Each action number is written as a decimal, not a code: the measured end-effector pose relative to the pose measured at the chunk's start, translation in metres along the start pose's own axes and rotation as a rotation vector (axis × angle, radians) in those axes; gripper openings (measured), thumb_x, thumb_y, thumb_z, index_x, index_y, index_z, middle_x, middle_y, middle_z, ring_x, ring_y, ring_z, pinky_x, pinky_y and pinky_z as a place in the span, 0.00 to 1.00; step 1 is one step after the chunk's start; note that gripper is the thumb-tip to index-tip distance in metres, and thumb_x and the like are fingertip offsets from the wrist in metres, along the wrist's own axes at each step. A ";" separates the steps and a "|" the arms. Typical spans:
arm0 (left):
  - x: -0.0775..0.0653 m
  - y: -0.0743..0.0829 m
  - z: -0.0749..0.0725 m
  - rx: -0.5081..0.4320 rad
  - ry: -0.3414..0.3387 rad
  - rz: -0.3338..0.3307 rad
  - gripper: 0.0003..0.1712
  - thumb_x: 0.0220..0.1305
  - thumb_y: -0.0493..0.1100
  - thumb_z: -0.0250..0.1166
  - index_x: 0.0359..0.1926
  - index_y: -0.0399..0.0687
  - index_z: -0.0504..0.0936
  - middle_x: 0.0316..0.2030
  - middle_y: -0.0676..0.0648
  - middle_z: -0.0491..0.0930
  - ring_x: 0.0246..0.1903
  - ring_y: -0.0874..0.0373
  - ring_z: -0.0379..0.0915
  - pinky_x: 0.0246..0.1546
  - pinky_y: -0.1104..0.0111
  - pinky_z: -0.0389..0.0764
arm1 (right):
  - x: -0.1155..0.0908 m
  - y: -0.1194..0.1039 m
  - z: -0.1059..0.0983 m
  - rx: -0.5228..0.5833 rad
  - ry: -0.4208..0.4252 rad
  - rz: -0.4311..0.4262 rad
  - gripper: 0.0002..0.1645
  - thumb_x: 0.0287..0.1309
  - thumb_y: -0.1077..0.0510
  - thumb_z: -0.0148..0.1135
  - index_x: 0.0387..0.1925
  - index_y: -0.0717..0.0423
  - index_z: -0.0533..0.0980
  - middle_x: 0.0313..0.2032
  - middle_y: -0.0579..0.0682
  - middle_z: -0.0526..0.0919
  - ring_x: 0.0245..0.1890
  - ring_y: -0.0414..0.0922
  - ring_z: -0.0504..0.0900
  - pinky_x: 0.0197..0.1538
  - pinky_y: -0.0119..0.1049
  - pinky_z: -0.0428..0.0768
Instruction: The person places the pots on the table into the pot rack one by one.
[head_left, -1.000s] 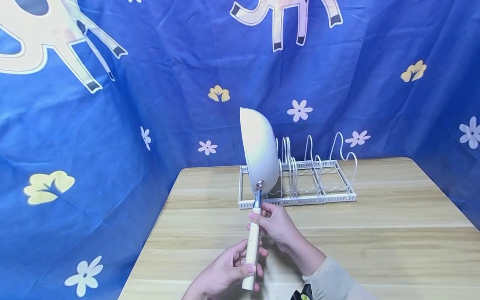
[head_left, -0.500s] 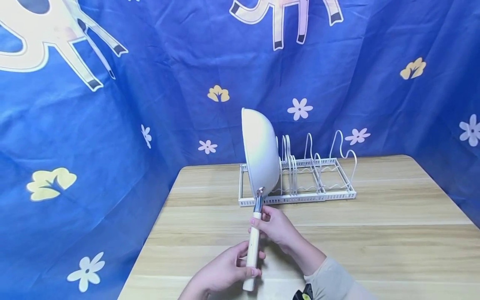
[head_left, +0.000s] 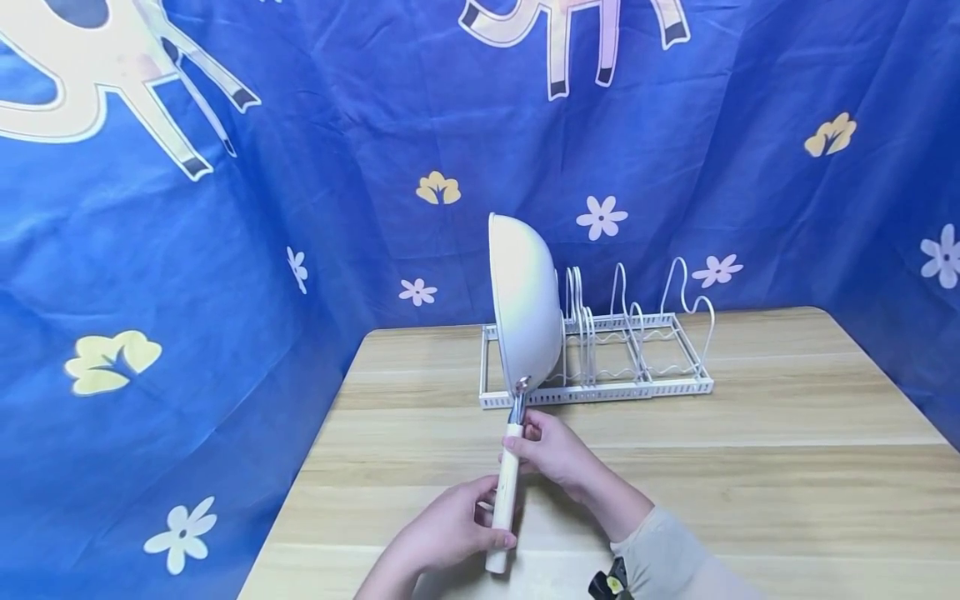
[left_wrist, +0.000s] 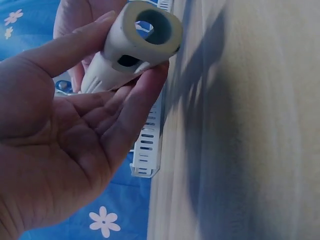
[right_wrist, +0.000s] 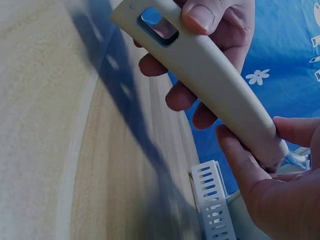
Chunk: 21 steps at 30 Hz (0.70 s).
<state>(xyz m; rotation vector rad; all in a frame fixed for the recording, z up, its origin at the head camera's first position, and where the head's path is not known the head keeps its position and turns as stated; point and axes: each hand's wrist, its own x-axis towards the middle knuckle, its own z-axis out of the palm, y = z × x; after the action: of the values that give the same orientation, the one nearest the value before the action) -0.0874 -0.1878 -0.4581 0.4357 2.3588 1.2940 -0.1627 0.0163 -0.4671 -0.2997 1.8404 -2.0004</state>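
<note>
A white wok [head_left: 525,308] stands on its side, its round bottom turned right, over the left end of a white wire pan rack [head_left: 678,388]. Whether its lower edge rests on the rack is hard to tell. Its cream handle [head_left: 506,500] points toward me, joined to the bowl by a shiny metal neck. My left hand [head_left: 450,527] holds the handle near its free end, thumb on one side and fingers beneath, as the left wrist view shows. Close to the neck, my right hand [head_left: 558,454] pinches the handle between thumb and fingers.
The rack's upright wire dividers [head_left: 588,342] rise just right of the wok, with taller curved ones farther right. Under everything lies a wood-grain table [head_left: 787,467]. A blue patterned cloth [head_left: 360,167] hangs behind it and along both sides.
The wok has shifted slightly to the right, closer to the dividers. Fewer of my left fingertips show past the handle. Both hands keep their hold.
</note>
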 end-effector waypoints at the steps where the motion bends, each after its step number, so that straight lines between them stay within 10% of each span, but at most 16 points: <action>1: 0.001 0.000 -0.001 0.033 0.009 -0.001 0.33 0.59 0.39 0.81 0.64 0.40 0.81 0.44 0.47 0.90 0.44 0.57 0.87 0.46 0.70 0.85 | 0.001 0.001 0.000 -0.002 0.001 -0.001 0.27 0.71 0.65 0.65 0.64 0.77 0.71 0.45 0.58 0.83 0.40 0.45 0.89 0.52 0.45 0.93; 21: 0.006 0.004 -0.001 0.238 0.067 -0.073 0.29 0.56 0.43 0.83 0.57 0.45 0.82 0.39 0.50 0.91 0.41 0.57 0.87 0.46 0.59 0.87 | 0.008 0.002 0.002 -0.208 0.088 0.017 0.35 0.67 0.62 0.72 0.71 0.70 0.72 0.43 0.58 0.83 0.36 0.47 0.90 0.48 0.45 0.92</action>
<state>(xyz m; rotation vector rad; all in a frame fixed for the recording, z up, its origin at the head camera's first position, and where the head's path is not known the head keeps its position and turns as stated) -0.0929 -0.1841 -0.4557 0.3774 2.5715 1.0140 -0.1687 0.0113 -0.4701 -0.2584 2.1035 -1.8395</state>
